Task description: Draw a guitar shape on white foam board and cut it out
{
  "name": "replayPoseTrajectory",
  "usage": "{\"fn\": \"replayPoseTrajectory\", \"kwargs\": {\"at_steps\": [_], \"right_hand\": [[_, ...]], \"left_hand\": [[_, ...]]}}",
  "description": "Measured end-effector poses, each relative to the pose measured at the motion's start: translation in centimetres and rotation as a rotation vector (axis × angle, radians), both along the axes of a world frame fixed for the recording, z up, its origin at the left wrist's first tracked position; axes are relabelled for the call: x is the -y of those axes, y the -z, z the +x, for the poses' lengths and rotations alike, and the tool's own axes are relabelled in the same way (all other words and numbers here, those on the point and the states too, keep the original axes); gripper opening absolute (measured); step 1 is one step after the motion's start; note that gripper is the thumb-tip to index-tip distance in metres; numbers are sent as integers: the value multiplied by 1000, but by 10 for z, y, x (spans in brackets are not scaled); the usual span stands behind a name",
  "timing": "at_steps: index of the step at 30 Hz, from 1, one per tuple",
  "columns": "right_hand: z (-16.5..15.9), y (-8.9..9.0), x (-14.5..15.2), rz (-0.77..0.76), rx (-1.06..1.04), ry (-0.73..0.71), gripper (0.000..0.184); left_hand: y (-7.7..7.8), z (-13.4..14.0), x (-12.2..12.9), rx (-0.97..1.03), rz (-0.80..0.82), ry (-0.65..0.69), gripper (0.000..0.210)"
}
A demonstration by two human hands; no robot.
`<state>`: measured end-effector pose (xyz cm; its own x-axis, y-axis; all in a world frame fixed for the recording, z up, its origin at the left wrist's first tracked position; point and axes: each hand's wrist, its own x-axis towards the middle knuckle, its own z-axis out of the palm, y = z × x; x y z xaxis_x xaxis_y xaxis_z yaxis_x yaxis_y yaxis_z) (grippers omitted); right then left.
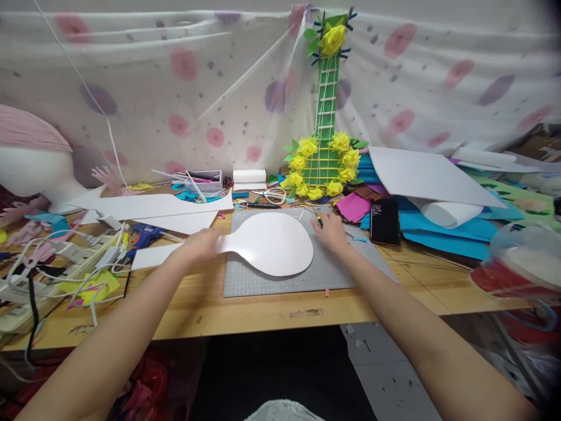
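Note:
A white foam-board cutout (276,242) with a rounded body and long straight neck lies over the cutting mat (263,285). My left hand (201,244) is closed around its neck, left of the rounded part. The neck's far end reaches past my wrist over the wooden table. Beyond the right side of the cutout, my right hand (329,233) rests low over the mat. Its fingers are curled on a slim tool with yellow and black parts (319,221); the grip covers most of the tool, so its kind is unclear.
A green paper guitar with yellow flowers (326,117) stands against the curtain. Scissors (274,196), white offcuts (158,207) and scraps lie behind the mat. A phone (384,222) and blue sheets (447,234) are right; power strips with cables (83,263) and a glue gun (144,235) left.

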<state>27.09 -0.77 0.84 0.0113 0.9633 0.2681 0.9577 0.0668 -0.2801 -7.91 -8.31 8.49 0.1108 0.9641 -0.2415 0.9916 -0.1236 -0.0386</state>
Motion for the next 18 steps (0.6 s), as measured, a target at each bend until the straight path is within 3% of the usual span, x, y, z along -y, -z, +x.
{"fn": "replayPoseTrajectory", "kwargs": {"at_steps": [5, 8, 12, 18], "right_hand": [[-2, -22, -11, -291, -606, -162, 50], [-5, -41, -4, -482, -855, -342, 54], [-15, -60, 16, -591, -881, -541, 51], [-17, -74, 30, -622, -1026, -627, 41]], "left_hand": [[-40, -3, -12, 81, 309, 262, 68], [-55, 0, -23, 77, 417, 365, 69], [-55, 16, -31, 61, 528, 504, 69], [-44, 37, -30, 41, 525, 562, 76]]}}
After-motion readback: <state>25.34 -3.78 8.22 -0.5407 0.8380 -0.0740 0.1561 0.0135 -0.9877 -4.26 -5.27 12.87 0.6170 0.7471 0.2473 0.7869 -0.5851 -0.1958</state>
